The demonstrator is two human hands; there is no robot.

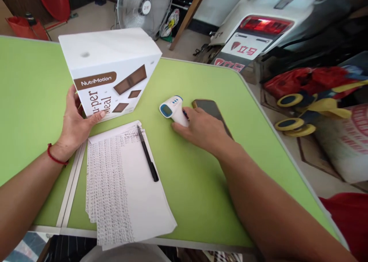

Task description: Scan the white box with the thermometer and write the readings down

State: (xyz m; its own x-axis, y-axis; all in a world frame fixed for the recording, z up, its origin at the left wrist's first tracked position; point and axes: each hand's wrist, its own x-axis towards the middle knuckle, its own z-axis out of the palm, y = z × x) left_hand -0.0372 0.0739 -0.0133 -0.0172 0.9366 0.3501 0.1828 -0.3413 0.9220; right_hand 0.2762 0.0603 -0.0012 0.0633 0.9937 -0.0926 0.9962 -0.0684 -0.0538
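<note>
My left hand [79, 116] grips the lower left edge of a white NutriMotion box [115, 74], its thumb across the printed front. The box stands upright on the green table. Further right, my right hand [201, 129] has its fingers around the handle of a white and blue infrared thermometer [174, 110], whose small screen faces me. Partly behind that hand lies a dark smartphone [212, 110] in a yellowish case. Nearer to me is a stack of handwritten paper sheets [146, 212], with a black pen [148, 154] lying on top.
The green folding table [201, 216] has a metal edge and a seam on the left. Past its far edge stand a floor fan [145, 9] and a white scooter [244, 32] with a red tail light. A ride-on toy [313, 108] and a sack [347, 147] are on the right.
</note>
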